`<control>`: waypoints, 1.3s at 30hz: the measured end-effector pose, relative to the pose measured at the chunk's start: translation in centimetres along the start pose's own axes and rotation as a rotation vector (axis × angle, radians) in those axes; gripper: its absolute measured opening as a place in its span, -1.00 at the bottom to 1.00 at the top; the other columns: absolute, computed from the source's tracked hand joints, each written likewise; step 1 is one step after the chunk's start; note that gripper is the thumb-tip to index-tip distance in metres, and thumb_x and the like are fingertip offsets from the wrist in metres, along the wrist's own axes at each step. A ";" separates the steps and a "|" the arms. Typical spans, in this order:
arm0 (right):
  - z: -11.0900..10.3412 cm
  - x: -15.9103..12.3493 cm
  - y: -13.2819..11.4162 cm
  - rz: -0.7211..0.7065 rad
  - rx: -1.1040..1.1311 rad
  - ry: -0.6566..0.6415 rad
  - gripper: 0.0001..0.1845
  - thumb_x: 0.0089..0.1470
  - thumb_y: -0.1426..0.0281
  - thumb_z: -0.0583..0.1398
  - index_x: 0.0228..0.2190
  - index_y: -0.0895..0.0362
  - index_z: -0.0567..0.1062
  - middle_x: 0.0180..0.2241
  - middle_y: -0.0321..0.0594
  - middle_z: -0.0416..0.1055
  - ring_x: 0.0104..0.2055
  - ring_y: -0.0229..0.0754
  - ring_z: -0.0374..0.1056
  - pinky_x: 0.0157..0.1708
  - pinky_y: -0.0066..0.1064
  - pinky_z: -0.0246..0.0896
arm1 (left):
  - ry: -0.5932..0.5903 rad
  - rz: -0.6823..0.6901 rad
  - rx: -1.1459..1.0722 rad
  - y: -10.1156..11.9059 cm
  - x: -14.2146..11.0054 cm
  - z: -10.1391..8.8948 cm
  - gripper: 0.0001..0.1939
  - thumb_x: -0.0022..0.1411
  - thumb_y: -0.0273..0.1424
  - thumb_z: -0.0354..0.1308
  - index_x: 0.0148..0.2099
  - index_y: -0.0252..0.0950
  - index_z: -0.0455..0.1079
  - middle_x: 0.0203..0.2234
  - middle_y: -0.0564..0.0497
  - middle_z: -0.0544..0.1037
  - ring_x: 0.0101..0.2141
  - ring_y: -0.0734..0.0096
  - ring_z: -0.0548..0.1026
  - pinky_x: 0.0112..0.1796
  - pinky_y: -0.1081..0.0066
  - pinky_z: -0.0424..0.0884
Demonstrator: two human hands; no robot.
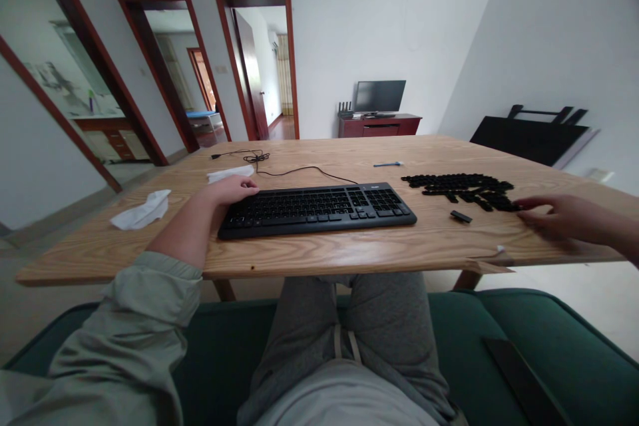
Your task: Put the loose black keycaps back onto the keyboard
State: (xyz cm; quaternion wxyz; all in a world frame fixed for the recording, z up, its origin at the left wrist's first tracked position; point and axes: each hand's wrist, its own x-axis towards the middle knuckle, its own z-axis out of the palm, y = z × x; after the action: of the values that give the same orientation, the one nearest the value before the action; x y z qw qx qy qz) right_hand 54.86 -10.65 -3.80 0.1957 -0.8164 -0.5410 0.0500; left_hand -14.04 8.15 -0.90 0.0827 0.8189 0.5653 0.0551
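Note:
A black keyboard (317,210) lies in the middle of the wooden table (319,253), its cable running off to the back left. My left hand (230,190) rests at the keyboard's left end, fingers laid flat on its corner. My right hand (556,215) reaches out to the right, fingers stretched toward a pile of loose black keycaps (462,188); its fingertips touch the pile's right edge. One longer black key (460,216) lies apart in front of the pile.
Crumpled white tissues (142,210) and another white tissue (229,174) lie at the left. A small blue tool (387,164) sits behind the keyboard. A dark phone (524,379) lies on the green sofa. Doorways and a TV stand are behind.

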 end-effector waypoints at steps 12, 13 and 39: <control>0.1 -2.7 -10.3 -0.274 0.386 -0.004 -0.53 0.03 0.00 0.21 -0.20 0.11 0.56 -0.45 -0.16 0.44 -0.43 -0.13 0.28 -0.43 -0.28 0.16 | 0.000 -0.023 -0.008 -0.4 0.2 0.2 -0.49 0.14 -0.01 0.03 -0.07 -0.22 0.55 -0.07 -0.05 0.63 -0.06 0.18 0.55 0.00 0.37 0.40; 0.7 -3.5 -12.5 -0.300 0.469 -0.095 -0.47 0.04 -0.06 0.20 -0.17 0.11 0.56 -0.49 -0.20 0.39 -0.46 -0.18 0.23 -0.48 -0.32 0.11 | -0.001 -0.020 -0.008 -0.4 0.2 0.2 -0.49 0.14 0.00 0.03 -0.07 -0.22 0.55 -0.07 -0.05 0.63 -0.06 0.18 0.55 0.00 0.37 0.41; 8.6 -4.0 -21.5 -0.632 0.499 -0.076 -0.55 0.04 0.01 0.26 -0.21 0.08 0.65 -0.32 -0.15 0.59 -0.32 -0.10 0.43 -0.31 -0.28 0.31 | -0.022 0.006 0.041 -0.1 0.2 0.1 -0.49 0.21 -0.05 0.00 0.00 -0.24 0.53 -0.03 -0.05 0.61 -0.05 0.19 0.54 0.01 0.37 0.38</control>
State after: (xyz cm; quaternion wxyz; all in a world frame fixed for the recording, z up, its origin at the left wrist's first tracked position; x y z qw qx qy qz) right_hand 32.08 -4.73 -4.13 0.3734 -0.5349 -0.7435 0.1474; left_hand -14.02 8.40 -0.98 0.0719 0.8225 0.5631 0.0349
